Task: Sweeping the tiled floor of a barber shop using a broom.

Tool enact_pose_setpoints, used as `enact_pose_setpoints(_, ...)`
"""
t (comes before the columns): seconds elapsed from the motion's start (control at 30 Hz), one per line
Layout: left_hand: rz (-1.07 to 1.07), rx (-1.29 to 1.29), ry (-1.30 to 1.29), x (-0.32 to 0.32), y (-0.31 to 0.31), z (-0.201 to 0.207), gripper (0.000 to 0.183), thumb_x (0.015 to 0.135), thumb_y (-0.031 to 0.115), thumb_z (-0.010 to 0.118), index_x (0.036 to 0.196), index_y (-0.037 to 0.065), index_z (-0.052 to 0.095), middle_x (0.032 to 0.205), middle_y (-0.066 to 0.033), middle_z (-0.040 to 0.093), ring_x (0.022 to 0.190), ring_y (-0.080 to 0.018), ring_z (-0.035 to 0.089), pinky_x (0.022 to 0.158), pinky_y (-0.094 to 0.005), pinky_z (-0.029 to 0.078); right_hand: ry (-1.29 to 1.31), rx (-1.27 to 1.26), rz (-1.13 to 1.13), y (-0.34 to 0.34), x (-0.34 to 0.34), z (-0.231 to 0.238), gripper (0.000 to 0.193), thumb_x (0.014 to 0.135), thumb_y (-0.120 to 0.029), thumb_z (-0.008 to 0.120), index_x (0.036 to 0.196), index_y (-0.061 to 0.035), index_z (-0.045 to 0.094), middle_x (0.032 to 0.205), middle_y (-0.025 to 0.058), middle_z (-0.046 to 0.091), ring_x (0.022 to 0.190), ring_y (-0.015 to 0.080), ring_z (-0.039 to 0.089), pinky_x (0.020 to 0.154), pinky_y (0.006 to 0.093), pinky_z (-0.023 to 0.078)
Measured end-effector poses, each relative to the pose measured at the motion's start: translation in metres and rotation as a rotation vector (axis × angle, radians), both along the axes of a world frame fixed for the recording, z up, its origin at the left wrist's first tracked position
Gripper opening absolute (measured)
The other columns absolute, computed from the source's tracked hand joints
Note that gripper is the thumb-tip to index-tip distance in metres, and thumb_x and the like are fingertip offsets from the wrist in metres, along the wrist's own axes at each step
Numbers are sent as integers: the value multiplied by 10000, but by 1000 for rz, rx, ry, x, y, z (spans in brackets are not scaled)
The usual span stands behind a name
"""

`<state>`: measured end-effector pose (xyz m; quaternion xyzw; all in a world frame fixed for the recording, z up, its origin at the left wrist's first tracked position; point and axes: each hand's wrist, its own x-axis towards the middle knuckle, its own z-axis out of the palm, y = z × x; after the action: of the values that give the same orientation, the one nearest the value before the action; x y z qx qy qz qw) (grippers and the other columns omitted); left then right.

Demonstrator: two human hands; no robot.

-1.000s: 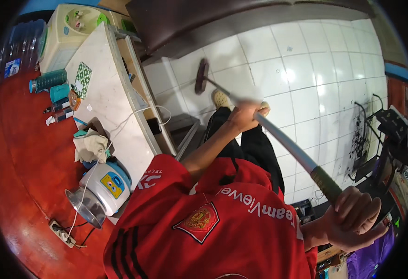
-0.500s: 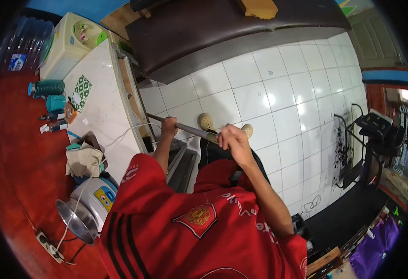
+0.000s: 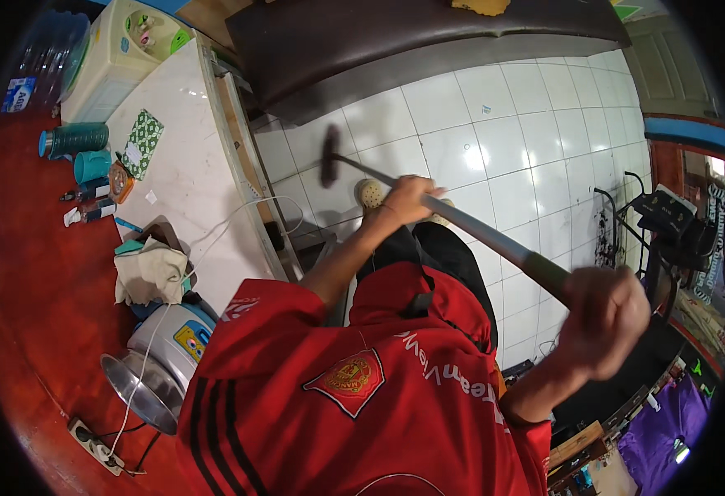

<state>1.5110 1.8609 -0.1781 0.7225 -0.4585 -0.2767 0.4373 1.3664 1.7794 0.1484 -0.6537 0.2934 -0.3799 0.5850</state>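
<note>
Where both hands' fingers [image 3: 416,198] wrap: broom handle [image 3: 486,238], head [image 3: 329,155] beyond.

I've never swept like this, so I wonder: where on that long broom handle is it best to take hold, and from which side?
Probably at two spread points on the broom handle, as now: left hand mid-shaft, right hand near the top end, both wrapping from above. The shaft is long, thin and slanted, with its head down on the tiled floor.

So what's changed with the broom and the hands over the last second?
The long grey-handled broom swung back out: its dark head now rests on the white tiled floor near the counter. The right hand has moved back up to the handle's end. The left hand stays gripped mid-handle.
</note>
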Motion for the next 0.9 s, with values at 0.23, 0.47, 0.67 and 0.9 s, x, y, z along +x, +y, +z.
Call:
enact_pose_setpoints(0.23,-50,17,85,-27,-33,86,341,845,227,610,587,17,539,595,-217,544,606,-422,560,559,-458,440,-311,-218,-103,-3,-21,58,353,923,-351,480,677,-116,387,477,-49,295,378,97,363,428,267,365)
enact_pose_setpoints(0.47,87,138,-26,-5,19,35,189,791,199,626,699,34,610,685,-207,593,692,-404,602,597,-424,471,-358,206,195,-22,-19,-17,332,891,-345,570,833,-29,485,570,19,483,490,114,486,448,237,370)
enact_pose_setpoints(0.67,26,585,-152,-1,30,-57,180,767,226,609,793,50,637,884,-190,643,900,-378,615,767,-464,495,-204,295,2,-25,-31,-118,376,918,-232,524,611,-84,363,512,24,414,425,113,398,469,281,390)
enact_pose_setpoints(0.9,-137,600,-314,-45,-14,-100,253,639,242,737,742,56,600,839,-183,610,831,-384,584,741,-459,480,-296,368,-77,-79,-96,-126,408,911,-196,526,558,-52,381,464,20,389,399,125,386,478,296,401)
